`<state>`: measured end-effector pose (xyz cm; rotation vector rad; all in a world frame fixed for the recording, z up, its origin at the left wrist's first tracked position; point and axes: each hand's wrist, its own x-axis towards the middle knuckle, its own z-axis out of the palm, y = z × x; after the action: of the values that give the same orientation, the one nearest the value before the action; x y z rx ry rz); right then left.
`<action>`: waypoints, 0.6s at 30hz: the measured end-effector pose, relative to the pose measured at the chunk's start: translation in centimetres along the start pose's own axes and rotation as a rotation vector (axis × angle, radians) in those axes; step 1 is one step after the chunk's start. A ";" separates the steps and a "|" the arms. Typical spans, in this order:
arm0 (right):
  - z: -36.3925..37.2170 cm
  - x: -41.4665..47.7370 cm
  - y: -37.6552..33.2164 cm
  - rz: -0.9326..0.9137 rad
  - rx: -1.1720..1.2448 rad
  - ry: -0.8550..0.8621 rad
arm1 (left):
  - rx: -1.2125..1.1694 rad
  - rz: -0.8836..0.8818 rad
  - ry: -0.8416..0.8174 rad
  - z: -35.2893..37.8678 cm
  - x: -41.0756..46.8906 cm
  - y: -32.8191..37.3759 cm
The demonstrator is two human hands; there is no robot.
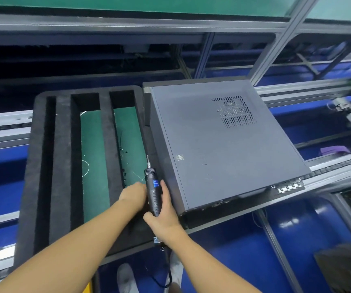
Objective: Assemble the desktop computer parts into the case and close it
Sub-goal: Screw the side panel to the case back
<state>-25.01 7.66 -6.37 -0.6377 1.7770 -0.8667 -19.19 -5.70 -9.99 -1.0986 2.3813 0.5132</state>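
While the case (223, 144) lay closed

Whereas the right grip (159, 210) wrapped the electric screwdriver (153, 191), whether the left grip (133, 195) held anything I could not tell. Beside the foam tray (62, 155) on the counter (337, 168), the case looked heavy, rigid, smooth: best held by its edges.

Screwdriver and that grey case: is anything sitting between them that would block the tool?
Nothing visible does. The right hand grips the screwdriver close beside the case, along its left wall. The left hand is on the screwdriver's other side, at the foam tray.
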 end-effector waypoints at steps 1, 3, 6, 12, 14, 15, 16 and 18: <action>0.0 0.0 -0.2 -0.011 -0.005 -0.010 | -0.160 -0.023 0.044 -1.2 0.0 -0.5; 0.0 -0.2 -0.9 -0.035 -0.015 -0.029 | -0.550 -0.117 0.130 -3.2 -0.2 -2.3; 0.2 -0.7 -2.4 -0.086 -0.029 -0.068 | -1.312 -0.229 0.123 -4.9 -1.1 -5.5; 1.0 -2.4 -4.7 -0.174 -0.086 -0.160 | -1.802 -0.132 0.320 -5.8 -3.0 -11.1; 1.0 -2.9 -5.2 -0.188 -0.098 -0.170 | -1.832 -0.113 0.375 -5.5 -3.7 -11.8; 1.0 -3.1 -5.4 -0.196 -0.104 -0.171 | -1.849 -0.095 0.392 -5.3 -4.0 -12.0; 1.0 -3.2 -5.5 -0.204 -0.108 -0.170 | -1.866 -0.072 0.403 -5.3 -4.3 -12.2; 0.9 -3.4 -5.7 -0.214 -0.114 -0.170 | -1.881 -0.020 0.406 -5.2 -4.8 -12.3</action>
<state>-22.87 6.61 -0.14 -0.9618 1.6322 -0.8319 -8.17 -12.91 -4.72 -1.8485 1.5547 2.9693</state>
